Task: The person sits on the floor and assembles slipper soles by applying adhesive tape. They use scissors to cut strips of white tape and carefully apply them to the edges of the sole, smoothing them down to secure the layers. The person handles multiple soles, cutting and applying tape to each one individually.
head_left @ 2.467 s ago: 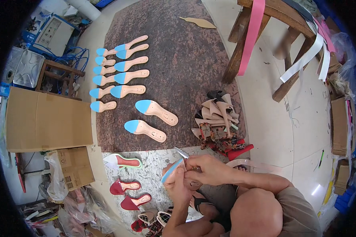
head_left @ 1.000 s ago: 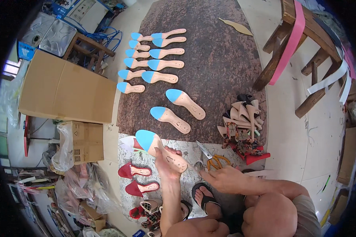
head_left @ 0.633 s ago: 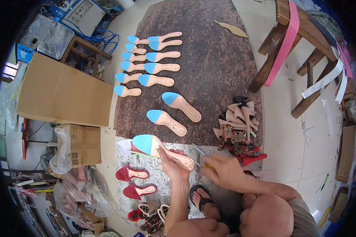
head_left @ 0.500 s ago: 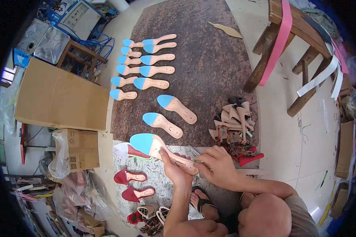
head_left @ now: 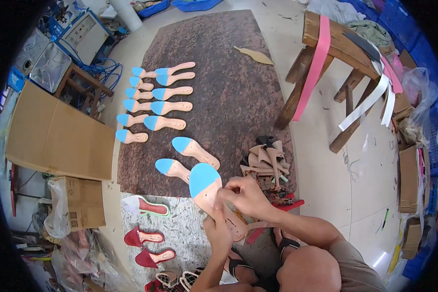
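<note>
A beige shoe insole (head_left: 205,183) with a blue toe part is held up in my left hand (head_left: 219,234), its thumb on the top face and the fingers hidden underneath. My right hand (head_left: 250,198) is closed at the insole's right edge, fingertips bent together; what they pinch is hidden. Below that hand a narrow beige strip (head_left: 257,225) curves beside the heel end; whether it joins the insole I cannot tell. Two similar insoles lie just beyond: one (head_left: 195,152) whole in view, the other (head_left: 170,168) partly covered by the held one.
Several blue-toed insoles (head_left: 173,107) lie in rows on the dark mat (head_left: 224,63). Beige pieces (head_left: 272,158) are heaped at right. Two dark red-toed soles (head_left: 148,237) and a green-edged one (head_left: 153,208) lie at left. A wooden stool (head_left: 316,36) with hanging ribbons stands far right.
The held insole has turned so its blue toe points more away from me. My right hand has moved from near its heel up to its middle edge. The whole view has shifted.
</note>
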Demonstrator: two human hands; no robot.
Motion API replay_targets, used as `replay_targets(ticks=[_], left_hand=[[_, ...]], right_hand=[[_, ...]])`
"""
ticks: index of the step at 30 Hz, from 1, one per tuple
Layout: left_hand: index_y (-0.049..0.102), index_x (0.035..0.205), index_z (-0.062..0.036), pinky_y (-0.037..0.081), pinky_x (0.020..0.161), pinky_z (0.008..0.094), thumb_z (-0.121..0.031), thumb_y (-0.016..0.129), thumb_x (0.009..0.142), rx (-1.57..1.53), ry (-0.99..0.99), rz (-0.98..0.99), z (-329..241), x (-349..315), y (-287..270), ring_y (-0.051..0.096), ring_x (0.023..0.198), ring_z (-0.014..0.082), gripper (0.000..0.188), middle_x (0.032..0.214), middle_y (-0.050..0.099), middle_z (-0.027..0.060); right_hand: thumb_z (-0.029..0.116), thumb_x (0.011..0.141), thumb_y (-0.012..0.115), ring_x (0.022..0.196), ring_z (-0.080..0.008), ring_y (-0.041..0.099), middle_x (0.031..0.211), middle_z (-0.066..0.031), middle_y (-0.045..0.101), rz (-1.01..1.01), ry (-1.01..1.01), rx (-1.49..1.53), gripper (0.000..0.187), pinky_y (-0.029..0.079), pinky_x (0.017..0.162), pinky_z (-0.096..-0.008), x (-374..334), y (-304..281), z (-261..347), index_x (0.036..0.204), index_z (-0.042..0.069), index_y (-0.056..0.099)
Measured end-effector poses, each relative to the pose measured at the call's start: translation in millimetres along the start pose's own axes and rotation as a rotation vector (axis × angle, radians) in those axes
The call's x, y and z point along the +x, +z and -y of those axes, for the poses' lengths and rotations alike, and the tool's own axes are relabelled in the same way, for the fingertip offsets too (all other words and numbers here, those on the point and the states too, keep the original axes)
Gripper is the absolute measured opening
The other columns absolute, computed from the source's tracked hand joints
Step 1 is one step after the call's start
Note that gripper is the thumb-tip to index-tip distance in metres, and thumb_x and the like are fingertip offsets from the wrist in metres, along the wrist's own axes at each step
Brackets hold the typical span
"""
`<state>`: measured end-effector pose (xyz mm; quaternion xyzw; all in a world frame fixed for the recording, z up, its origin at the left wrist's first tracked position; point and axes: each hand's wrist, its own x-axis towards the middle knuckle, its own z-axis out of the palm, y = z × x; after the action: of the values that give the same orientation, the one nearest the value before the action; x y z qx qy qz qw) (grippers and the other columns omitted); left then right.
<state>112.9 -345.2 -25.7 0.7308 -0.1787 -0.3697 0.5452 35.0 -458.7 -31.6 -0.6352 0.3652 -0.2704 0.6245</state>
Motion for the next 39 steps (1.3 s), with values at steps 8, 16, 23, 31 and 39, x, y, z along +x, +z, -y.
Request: replay_targets(ticks=[8,16,23,31,39], left_hand=[[0.063,0.083,0.0018,0.042,0.055,0.0276,-0.036,0.053,0.101,-0.081,-0.091,0.090,-6,-2,-2,0.053,0.062,0.0092,0.042,0.070,0.059,0.0022],[0.062,0.098,0.0003,0.049,0.071,0.0290,-0.039,0.052,0.101,-0.409,-0.171,-0.077,-5,6,-16,0.060,0.080,0.0122,0.041,0.094,0.064,0.0081],[0.038,0.143,-0.0019,0.037,0.102,0.0435,-0.062,0.036,0.099,-0.548,-0.067,0.128,25,18,-32,0.049,0.120,0.0277,0.074,0.121,0.055,0.0149],[0.033,0.145,0.0020,0.038,0.103,0.0457,-0.047,0.071,0.084,0.697,0.311,-0.115,35,-12,-58,0.050,0.120,0.0314,0.087,0.120,0.053,0.0223],[0.070,0.093,-0.0097,0.054,0.077,0.0452,-0.025,0.070,0.077,1.013,0.452,0.719,28,-7,-58,0.066,0.077,0.0348,0.023,0.089,0.070,0.0119]], right_hand=[[0.014,0.088,0.065,0.078,-0.0198,0.058,0.080,-0.0096,0.059,-0.172,-0.388,-0.295,0.016,0.044,0.070,-0.0360,18,-4,-1,0.092,-0.001,0.064],[0.023,0.090,0.066,0.104,-0.0206,0.058,0.111,-0.0125,0.060,0.244,0.025,0.164,0.042,0.046,0.092,-0.0349,-20,3,-7,0.124,0.001,0.052],[0.007,0.079,0.070,0.076,-0.0221,0.062,0.085,-0.0108,0.062,0.312,-0.182,-0.061,0.022,0.048,0.065,-0.0340,-38,-7,6,0.098,0.001,0.062],[0.007,0.075,0.069,0.080,-0.0313,0.065,0.090,-0.0094,0.061,0.225,-0.394,-0.471,0.024,0.052,0.062,-0.0408,-47,-44,17,0.097,0.006,0.061],[0.025,0.081,0.070,0.076,-0.0328,0.067,0.087,-0.0117,0.067,0.652,-0.198,-0.707,0.021,0.052,0.064,-0.0446,-53,-63,43,0.089,0.005,0.067]])
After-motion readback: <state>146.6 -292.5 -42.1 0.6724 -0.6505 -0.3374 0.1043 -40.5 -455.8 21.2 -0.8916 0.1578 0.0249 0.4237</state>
